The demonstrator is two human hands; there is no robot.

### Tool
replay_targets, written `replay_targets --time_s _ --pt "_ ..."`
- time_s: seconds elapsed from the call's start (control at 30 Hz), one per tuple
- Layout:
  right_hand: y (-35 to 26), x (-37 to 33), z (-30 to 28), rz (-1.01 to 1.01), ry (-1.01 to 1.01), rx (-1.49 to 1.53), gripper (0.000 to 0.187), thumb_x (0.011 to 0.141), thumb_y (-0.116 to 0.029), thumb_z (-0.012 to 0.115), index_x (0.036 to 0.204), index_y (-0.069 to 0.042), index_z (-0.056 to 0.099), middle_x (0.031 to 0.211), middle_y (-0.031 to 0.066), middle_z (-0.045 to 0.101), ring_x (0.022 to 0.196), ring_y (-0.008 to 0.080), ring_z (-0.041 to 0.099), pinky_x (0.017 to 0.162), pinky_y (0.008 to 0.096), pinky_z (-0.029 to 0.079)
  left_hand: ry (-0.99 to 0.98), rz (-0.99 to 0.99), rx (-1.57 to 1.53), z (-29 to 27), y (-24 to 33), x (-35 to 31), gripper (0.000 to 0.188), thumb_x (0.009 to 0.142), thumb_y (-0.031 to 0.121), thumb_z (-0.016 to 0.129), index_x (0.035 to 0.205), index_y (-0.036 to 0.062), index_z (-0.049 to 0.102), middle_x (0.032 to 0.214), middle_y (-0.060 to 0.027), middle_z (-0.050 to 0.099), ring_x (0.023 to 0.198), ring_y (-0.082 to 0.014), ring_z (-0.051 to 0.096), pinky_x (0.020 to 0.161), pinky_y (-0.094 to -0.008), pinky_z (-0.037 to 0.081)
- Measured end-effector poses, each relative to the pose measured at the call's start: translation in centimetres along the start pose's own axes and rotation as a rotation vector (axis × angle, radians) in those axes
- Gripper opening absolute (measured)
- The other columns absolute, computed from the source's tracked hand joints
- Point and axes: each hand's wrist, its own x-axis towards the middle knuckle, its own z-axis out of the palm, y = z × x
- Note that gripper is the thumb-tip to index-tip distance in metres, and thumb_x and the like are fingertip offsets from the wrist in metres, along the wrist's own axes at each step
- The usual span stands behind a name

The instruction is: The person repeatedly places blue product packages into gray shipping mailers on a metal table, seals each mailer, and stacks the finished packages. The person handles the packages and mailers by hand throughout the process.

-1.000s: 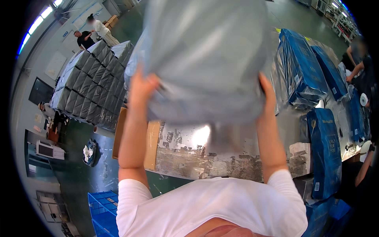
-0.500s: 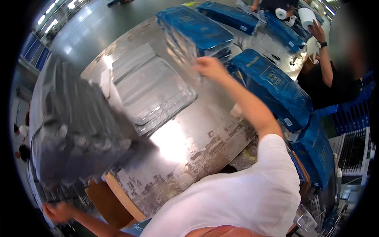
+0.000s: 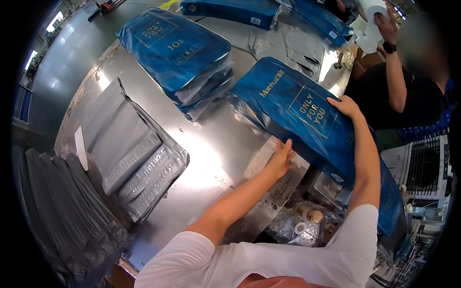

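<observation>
- Nearest me, in the lower middle of the frame, my left hand (image 3: 282, 156) lies with fingers spread against the near edge of the blue packed bundle (image 3: 307, 122); it presses and steadies rather than clenches, and I judge it should stay low on that edge so the slippery film does not slide out.
- My right hand (image 3: 345, 105) rests open and flat on the bundle's top face, right of centre, not gripping. I think spreading the two hands this wide is what keeps a soft, floppy pack from sagging in the middle.
- The bundle itself lies aslant on the steel table (image 3: 206, 158), running from the centre of the frame toward the lower right, where it overhangs the table's edge; I judge that end needs watching.
- At the left of the frame a stack of grey mailer bags (image 3: 129, 153) lies flat on the table, well apart from my hands.
- Farther up, left of centre, a second blue stack (image 3: 177, 53) sits near my bundle's far corner; I would steer clear of it.
- At the upper right, another person's hand (image 3: 384, 21) holds a white roll (image 3: 372, 14).
</observation>
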Motion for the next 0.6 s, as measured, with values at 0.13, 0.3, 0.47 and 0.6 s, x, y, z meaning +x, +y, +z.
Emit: replay_targets --time_s 0.13,0.3,0.47,0.6 --pt "-2.5 -6.5 -3.1 -0.107 0.159 -0.024 0.053 0.076 -0.052 0.053 0.075 0.0 0.063 0.069 0.0156 0.06 0.065 0.029 0.059 0.06 0.0351 0.045 -0.1 0.144 0.115 3.6 1.8 -0.5 0.106 0.067 0.042 0.071 0.137 0.0182 -0.006 0.137 -0.0168 0.022 0.124 -0.038 0.024 0.089 -0.0651 0.022" --pt "-5.6 -15.7 -9.4 -0.248 0.41 0.333 0.037 0.086 -0.028 0.051 0.064 0.001 0.053 0.054 0.005 0.049 0.051 0.0112 0.047 0.048 0.0255 0.035 -0.267 0.476 0.115 6.6 8.2 -8.4 0.086 0.072 0.018 0.067 0.136 0.0074 0.011 0.13 -0.0134 0.033 0.118 -0.0245 0.035 0.097 -0.0351 0.031" --pt "-17.4 -13.1 -18.3 -0.67 0.531 0.41 0.034 0.088 -0.024 0.049 0.069 0.004 0.054 0.056 0.0009 0.045 0.053 0.0062 0.041 0.05 0.0229 0.032 -0.154 0.897 0.22 8.9 23.0 -16.6 0.084 0.077 0.024 0.061 0.137 0.0044 0.006 0.126 -0.016 0.038 0.113 -0.0246 0.039 0.096 -0.0349 0.033" --pt "-27.3 -4.9 -23.9 -0.981 0.672 0.496 0.044 0.087 -0.04 0.048 0.11 -0.003 0.056 0.094 0.0073 0.059 0.086 0.0126 0.054 0.082 0.026 0.041 0.026 0.995 0.552 9.3 38.7 -19.9 0.08 0.077 0.063 0.041 0.129 0.0032 0.033 0.123 -0.0204 0.044 0.112 -0.0326 0.043 0.094 -0.0444 0.034"
